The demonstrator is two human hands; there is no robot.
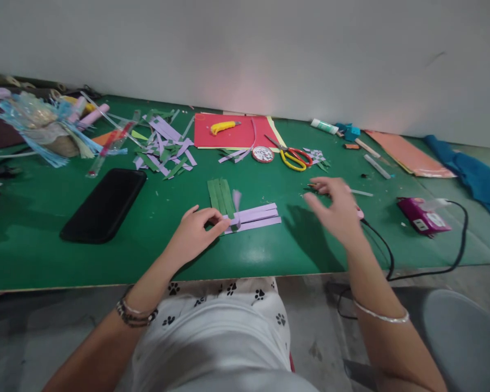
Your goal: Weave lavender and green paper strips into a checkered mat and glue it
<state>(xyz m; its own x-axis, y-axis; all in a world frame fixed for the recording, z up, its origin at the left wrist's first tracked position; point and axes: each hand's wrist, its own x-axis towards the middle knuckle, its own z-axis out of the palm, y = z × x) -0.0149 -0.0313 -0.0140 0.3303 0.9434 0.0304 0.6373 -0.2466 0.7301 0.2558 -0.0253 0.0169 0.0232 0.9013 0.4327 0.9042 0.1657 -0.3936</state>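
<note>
three or so green paper strips and a few lilac paper strips cross at right angles on the green worktop, just in front of the person; the green ones point away, the lilac ones run to the right, and one short lilac end, blurred, curls up at the crossing; the left hand lies there, thumb and forefinger brought together on the left end of the lilac strips; the right hand hangs above the worktop, well apart from the strips, its thumb and fingers spread; beyond the strips sit a round dish, scissors with yellow and red handles, and a red sheet bearing a yellow cutter; farther left are a heap of lilac and green scraps and a black phone; at the right, a purple box joins a black cable.
</note>
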